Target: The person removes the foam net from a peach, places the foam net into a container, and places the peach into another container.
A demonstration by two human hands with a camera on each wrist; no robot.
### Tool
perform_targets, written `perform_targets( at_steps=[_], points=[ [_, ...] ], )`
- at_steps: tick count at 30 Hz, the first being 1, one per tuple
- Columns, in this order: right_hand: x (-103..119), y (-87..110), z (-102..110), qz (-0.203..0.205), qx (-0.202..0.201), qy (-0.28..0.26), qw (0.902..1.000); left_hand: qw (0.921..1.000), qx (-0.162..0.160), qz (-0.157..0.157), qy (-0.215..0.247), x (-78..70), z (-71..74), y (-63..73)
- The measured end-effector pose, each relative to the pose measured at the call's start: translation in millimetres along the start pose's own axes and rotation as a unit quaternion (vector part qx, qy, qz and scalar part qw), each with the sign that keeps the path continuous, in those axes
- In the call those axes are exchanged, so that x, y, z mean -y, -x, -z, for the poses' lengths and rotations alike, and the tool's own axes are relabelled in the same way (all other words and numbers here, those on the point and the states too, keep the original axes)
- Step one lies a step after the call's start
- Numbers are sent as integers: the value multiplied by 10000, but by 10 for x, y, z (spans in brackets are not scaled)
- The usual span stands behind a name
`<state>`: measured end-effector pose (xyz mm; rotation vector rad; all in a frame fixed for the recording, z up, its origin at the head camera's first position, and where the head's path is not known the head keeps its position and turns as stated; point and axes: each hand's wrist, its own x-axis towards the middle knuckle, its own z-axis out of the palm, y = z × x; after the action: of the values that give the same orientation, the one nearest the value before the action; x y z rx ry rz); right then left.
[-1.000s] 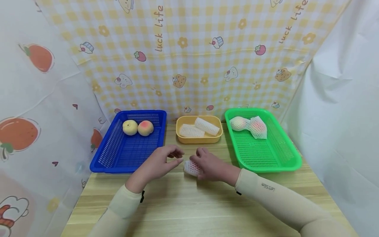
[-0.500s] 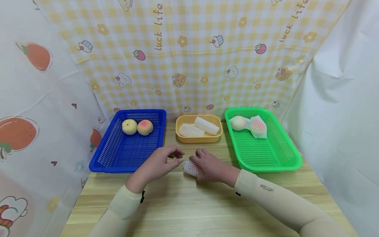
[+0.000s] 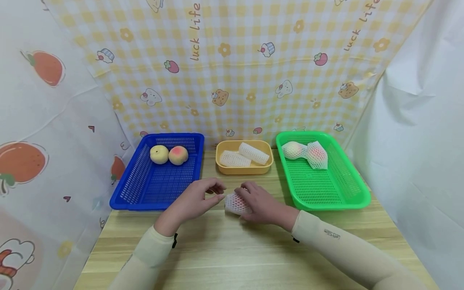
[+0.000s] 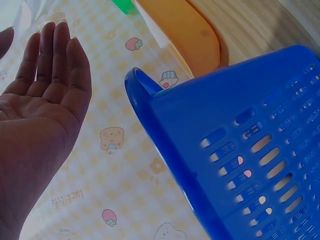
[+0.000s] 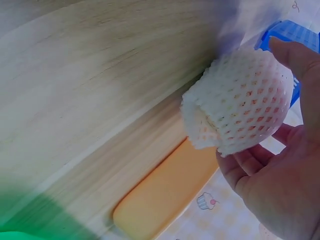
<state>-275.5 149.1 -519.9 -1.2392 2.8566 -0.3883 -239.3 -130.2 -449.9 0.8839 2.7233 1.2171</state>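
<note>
A peach in a white foam net is on the wooden table, with my right hand gripping its right side. In the right wrist view, the thumb and fingers lie on opposite sides of the netted peach, and the net's open end faces away from the palm. My left hand hovers just left of the peach, its fingers loosely bent and holding nothing. Seen from the left wrist, that hand has its palm bare beside the blue basket.
The blue basket at left holds two bare peaches. Behind the hands, a yellow tray contains two empty foam nets. Two netted peaches lie in the green basket at right. A patterned cloth hangs behind.
My right hand has shifted slightly right and its fingers have slid back, so more of the netted peach shows. The left hand has stayed in place.
</note>
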Motion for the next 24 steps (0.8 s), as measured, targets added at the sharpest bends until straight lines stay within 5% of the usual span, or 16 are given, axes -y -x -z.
perform_targets(
  at_steps=[14,24],
  points=[
    [-100,136,63,-424,-400,-716,9957,10000,14,35,23,-15,-14,-8],
    [-229,291,83,-271,-840,-1165,9893,10000,43,-28,35,-7,-35,-24]
  ],
)
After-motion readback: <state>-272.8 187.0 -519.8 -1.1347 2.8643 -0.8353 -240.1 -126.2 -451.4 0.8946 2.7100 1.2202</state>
